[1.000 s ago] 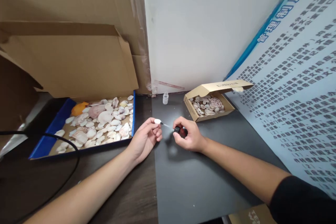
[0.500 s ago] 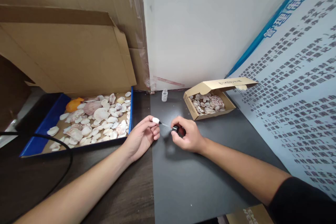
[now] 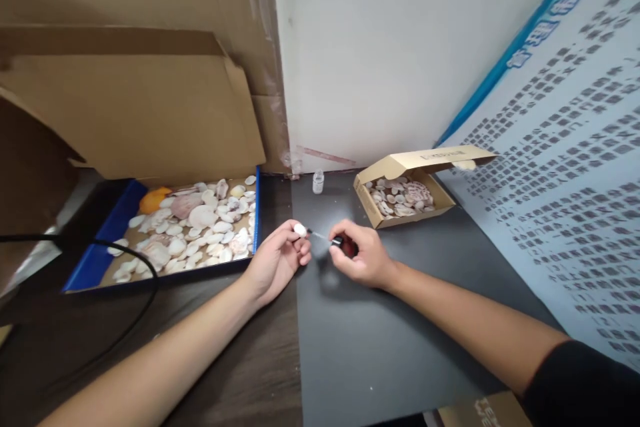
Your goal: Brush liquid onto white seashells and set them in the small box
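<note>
Between the thumb and fingers of my left hand (image 3: 280, 257) is a small white seashell (image 3: 300, 230). My right hand (image 3: 364, 253) pinches the black cap of a small brush (image 3: 337, 241). The brush's thin, clear stem points left, and its dark tip is at the shell's right edge; whether it touches is too small to tell. Behind the hands stands a little clear glass bottle (image 3: 318, 182) with its top off.
At left, a blue-edged box (image 3: 259, 213) holds many shells, with a cardboard flap (image 3: 150, 113) upright behind it. A black cable (image 3: 145, 310) loops in front. At back right sits a small open carton (image 3: 367, 207) of shells. A printed poster (image 3: 575, 147) lines the right side.
The whole view has shifted slightly, so things appear a little farther right. Both hands keep their grips, and the brush stays at the shell.
</note>
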### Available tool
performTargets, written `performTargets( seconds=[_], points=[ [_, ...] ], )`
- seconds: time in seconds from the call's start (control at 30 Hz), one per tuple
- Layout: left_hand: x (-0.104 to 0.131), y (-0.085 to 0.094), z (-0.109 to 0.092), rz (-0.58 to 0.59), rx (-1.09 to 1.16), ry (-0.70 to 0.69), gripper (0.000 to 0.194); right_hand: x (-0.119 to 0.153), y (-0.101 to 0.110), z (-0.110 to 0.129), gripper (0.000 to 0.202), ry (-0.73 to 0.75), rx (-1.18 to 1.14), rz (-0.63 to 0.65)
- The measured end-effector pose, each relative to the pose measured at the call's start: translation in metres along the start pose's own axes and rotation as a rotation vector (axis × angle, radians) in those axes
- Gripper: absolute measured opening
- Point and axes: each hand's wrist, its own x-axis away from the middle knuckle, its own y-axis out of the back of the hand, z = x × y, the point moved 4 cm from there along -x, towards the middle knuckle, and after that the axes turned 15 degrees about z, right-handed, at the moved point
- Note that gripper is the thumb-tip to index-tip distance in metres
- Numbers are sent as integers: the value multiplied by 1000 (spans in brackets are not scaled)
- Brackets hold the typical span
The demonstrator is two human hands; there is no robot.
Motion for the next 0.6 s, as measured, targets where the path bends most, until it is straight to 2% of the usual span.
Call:
performTargets(
  seconds=[0.07,0.2,0.33,0.47,0.6],
  points=[
    [0,0,1,10,14,5,8,0,1,-1,8,-7,-9,-43],
    [0,0,1,2,18,1,8,-1,-1,1,10,31,-13,25],
    [1,0,0,28,5,0,8,0,0,0,9,23,-2,-16],
    [0,0,1,62,-16,-2,9,1,-2,0,9,48,1,29],
    [0,-1,2,91,-34,9,8,1,2,-2,7,8,23,-27]
  ],
)
